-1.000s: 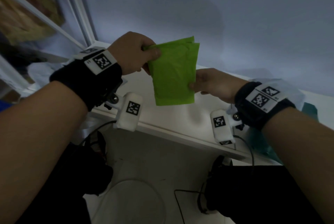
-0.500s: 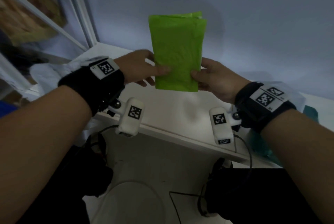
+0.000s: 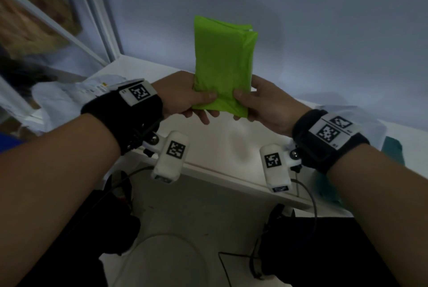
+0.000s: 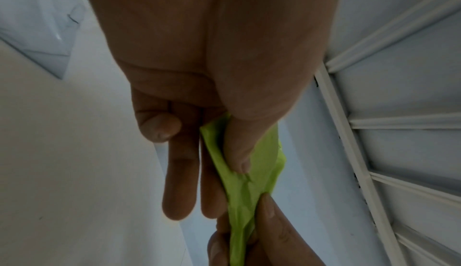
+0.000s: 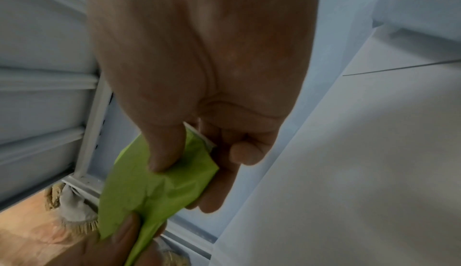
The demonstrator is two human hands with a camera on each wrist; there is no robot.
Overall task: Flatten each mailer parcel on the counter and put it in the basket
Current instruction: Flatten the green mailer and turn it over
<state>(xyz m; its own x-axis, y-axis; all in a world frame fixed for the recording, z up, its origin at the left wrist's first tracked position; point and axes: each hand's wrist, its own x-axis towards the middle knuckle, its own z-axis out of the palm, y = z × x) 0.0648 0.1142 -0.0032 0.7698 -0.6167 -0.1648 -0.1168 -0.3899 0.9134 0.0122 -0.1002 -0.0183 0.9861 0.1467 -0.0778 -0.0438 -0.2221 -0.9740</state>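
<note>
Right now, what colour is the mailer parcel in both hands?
Bright lime green mailer parcel, plain with no pattern; the head view shows it best.

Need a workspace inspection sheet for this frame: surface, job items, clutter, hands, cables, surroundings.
Surface: white counter, bare in the middle.
Job's things: green mailer parcel held upright above the counter; basket not in view.
Clutter: pale mailers at counter's left end; teal item at right.
Grippers: left hand and right hand each pinch the parcel's lower edge, thumbs in front.
Cables: black cable hanging from the right wrist camera.
Surroundings: grey wall, white frame at left.
</note>
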